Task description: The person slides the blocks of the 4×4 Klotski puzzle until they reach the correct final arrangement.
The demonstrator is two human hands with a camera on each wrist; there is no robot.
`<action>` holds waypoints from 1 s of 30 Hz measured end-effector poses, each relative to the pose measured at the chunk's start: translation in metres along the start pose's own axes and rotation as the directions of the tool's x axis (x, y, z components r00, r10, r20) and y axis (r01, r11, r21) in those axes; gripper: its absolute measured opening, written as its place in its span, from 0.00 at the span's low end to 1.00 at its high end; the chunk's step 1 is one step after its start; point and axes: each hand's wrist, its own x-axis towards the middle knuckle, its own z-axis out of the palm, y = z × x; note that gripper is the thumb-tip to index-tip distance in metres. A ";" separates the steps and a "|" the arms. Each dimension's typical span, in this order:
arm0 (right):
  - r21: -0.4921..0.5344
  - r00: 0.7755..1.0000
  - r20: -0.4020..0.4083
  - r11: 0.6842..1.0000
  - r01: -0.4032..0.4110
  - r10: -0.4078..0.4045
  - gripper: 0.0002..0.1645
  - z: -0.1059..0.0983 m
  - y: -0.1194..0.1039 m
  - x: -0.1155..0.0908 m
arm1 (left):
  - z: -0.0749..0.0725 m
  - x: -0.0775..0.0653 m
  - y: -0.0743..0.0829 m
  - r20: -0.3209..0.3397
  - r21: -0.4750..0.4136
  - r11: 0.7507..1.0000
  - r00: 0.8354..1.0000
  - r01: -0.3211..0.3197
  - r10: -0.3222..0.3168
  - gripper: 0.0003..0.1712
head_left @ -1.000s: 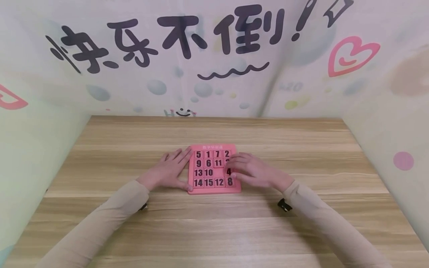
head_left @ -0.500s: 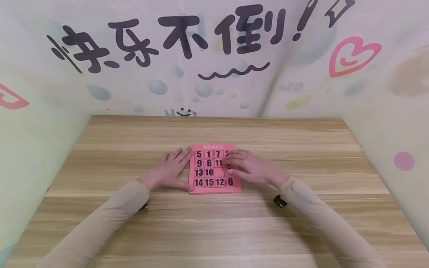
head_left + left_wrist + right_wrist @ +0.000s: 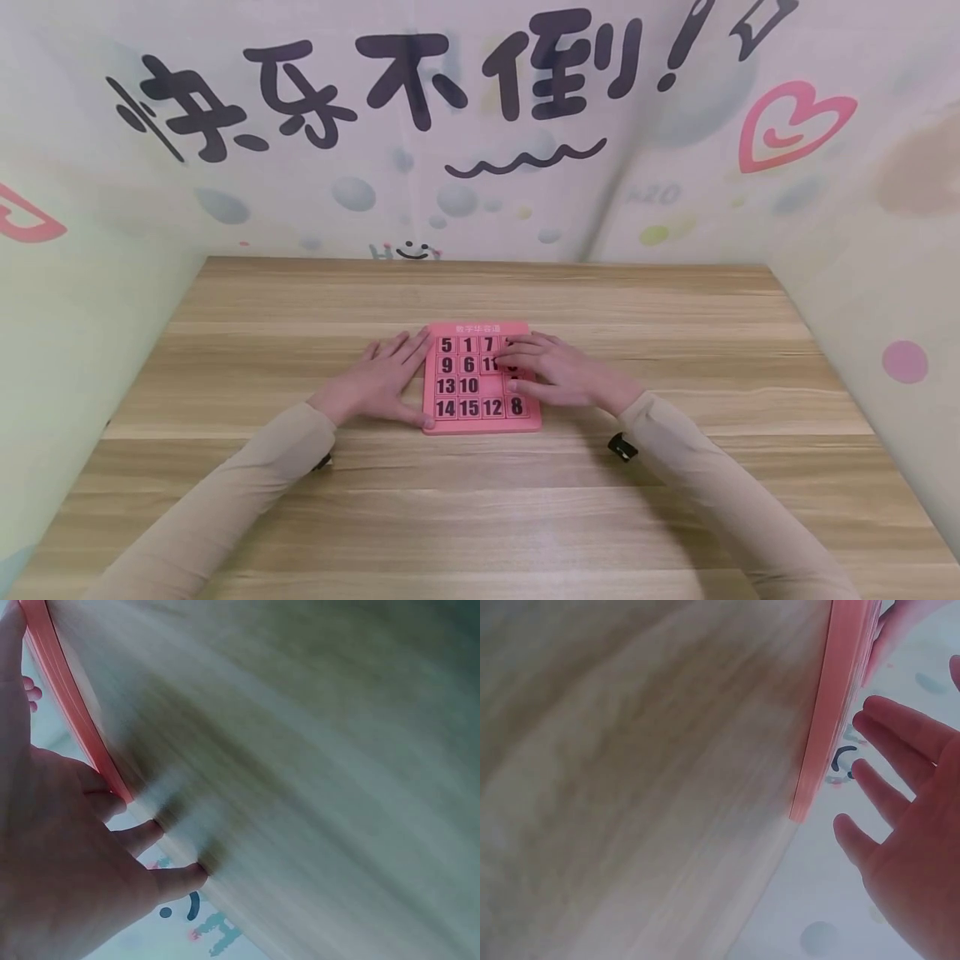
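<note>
A pink number slide puzzle (image 3: 483,427) lies flat on the table, with black numbers on square tiles. One bare slot shows in its third row, right of the 10 tile (image 3: 468,386). Along the puzzle's left side rests my left hand (image 3: 378,379), thumb at the near corner and extended fingers by the far one; the left wrist view shows them against the pink edge (image 3: 71,694). My right hand (image 3: 570,371) reaches over the right columns, fingers spread and slightly bent, hiding part of the rightmost tiles. Whether its fingertips touch the tiles, I cannot tell.
The wood-grain table (image 3: 480,517) meets a printed back wall (image 3: 480,208) and pale side walls. A small black device (image 3: 622,447) sits under the right wrist, and another (image 3: 321,462) under the left.
My right hand has shifted slightly left over the puzzle, covering more of the right-hand tiles. The left hand stays in place. The visible tiles keep their positions.
</note>
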 end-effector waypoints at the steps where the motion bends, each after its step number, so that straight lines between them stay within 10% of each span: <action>1: -0.005 1.000 0.011 1.000 -0.010 0.010 0.29 0.000 0.000 0.000 | 0.000 0.000 0.000 -0.002 0.002 1.000 1.000 -0.003 0.003 0.74; 30: -0.070 0.997 0.074 0.997 -0.027 0.032 0.34 0.002 -0.005 -0.006 | -0.001 0.000 0.001 0.004 0.009 1.000 1.000 0.007 -0.007 0.75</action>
